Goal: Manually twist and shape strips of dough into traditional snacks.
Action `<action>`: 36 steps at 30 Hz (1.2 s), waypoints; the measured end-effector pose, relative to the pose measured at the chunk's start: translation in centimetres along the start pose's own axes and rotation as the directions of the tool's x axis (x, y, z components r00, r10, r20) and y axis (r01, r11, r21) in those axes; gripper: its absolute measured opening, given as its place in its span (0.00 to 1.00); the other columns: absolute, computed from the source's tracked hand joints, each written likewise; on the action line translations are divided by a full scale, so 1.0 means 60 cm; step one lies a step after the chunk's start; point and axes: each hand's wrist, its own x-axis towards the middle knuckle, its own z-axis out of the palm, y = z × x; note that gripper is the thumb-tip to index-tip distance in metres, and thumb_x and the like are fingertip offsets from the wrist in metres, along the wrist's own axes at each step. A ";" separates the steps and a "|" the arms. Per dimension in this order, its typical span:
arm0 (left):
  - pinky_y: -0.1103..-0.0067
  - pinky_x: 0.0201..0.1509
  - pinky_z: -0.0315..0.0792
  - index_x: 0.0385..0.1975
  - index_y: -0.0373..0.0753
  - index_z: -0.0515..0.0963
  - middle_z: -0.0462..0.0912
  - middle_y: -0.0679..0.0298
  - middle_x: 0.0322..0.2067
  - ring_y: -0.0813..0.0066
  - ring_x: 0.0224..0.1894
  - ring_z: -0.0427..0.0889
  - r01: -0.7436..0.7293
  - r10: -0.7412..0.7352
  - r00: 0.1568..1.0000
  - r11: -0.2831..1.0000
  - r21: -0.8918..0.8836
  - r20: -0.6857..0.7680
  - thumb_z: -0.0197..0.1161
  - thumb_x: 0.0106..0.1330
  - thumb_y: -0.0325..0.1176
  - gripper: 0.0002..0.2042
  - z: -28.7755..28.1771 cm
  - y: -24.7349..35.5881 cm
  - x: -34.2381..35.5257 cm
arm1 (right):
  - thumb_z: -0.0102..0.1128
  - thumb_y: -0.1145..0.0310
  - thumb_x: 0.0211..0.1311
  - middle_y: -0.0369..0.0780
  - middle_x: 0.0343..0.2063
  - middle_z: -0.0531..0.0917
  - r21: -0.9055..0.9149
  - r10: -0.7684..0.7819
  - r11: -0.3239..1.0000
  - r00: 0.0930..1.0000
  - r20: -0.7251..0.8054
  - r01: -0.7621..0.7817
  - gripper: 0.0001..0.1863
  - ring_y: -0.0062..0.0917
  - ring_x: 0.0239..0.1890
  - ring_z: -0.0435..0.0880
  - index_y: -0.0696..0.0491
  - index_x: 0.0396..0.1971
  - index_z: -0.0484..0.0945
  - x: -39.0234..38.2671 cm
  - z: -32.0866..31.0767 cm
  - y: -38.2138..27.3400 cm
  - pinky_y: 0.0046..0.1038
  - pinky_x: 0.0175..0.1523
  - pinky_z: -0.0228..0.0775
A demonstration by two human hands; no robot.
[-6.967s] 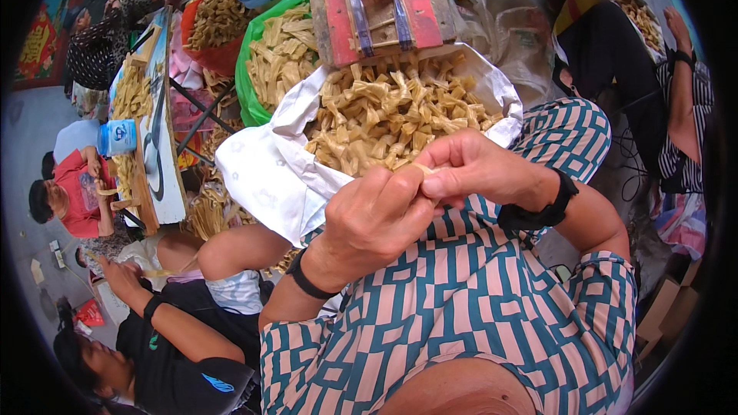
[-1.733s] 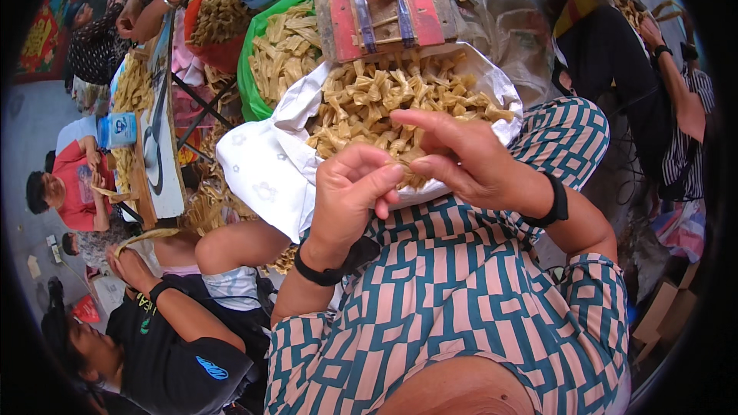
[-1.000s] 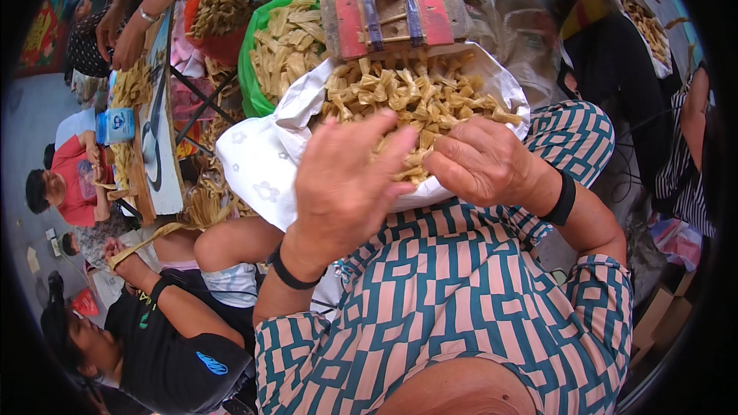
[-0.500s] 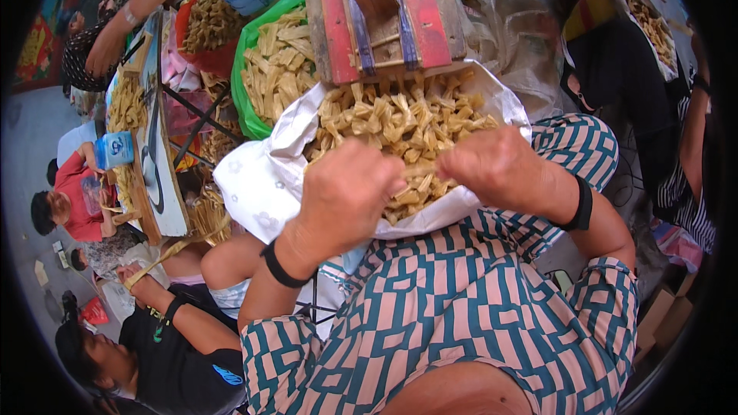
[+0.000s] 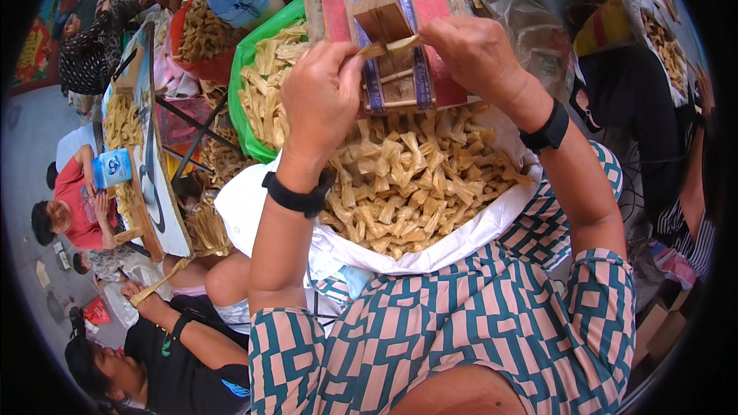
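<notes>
A short tan strip of bean curd skin [image 5: 403,43] is stretched between my two hands, across a small wooden block device [image 5: 388,23] with purple bands on its sides. My left hand [image 5: 321,92] pinches the strip's left end. At the other end, my right hand [image 5: 477,54] closes on it with curled fingers. The device sits on the near end of a red-topped board [image 5: 338,4]. Below my hands, a white sack [image 5: 492,234] in my lap holds a heap of knotted bean curd pieces [image 5: 415,184].
A green bag of similar pieces [image 5: 269,100] stands left of the board, with a red bag [image 5: 219,69] behind it. Clear plastic bags [image 5: 530,31] lie to the right. At lower left, a co-worker's hand [image 5: 150,303] holds a long strip.
Both hands have moved forward and up, from over the sack to the wooden device. The heap of knots now shows more fully. The device appears lower in view.
</notes>
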 end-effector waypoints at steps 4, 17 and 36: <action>0.79 0.35 0.73 0.43 0.34 0.84 0.86 0.66 0.32 0.76 0.31 0.82 0.357 -0.312 0.933 0.855 -0.377 0.177 0.64 0.68 0.30 0.08 -0.030 -0.016 -0.039 | 0.63 0.68 0.67 0.45 0.19 0.79 0.171 0.372 0.914 0.928 0.004 -0.367 0.05 0.35 0.21 0.82 0.54 0.36 0.81 -0.048 -0.036 0.011 0.32 0.26 0.70; 0.84 0.41 0.77 0.55 0.31 0.79 0.88 0.57 0.42 0.82 0.37 0.82 0.745 -0.481 0.659 0.311 -0.591 0.578 0.64 0.71 0.33 0.17 -0.097 0.023 -0.186 | 0.57 0.70 0.67 0.46 0.24 0.82 0.790 0.061 0.561 0.964 0.258 -0.247 0.12 0.36 0.25 0.82 0.57 0.48 0.78 0.083 -0.059 -0.175 0.34 0.32 0.72; 0.70 0.52 0.77 0.51 0.36 0.82 0.85 0.53 0.47 0.57 0.47 0.84 0.007 -0.002 0.998 0.997 0.082 -0.058 0.72 0.57 0.29 0.20 -0.125 0.085 -0.249 | 0.58 0.64 0.71 0.39 0.24 0.81 0.565 0.146 0.588 0.763 0.630 -0.579 0.11 0.29 0.24 0.80 0.57 0.34 0.78 -0.069 -0.053 -0.208 0.28 0.30 0.73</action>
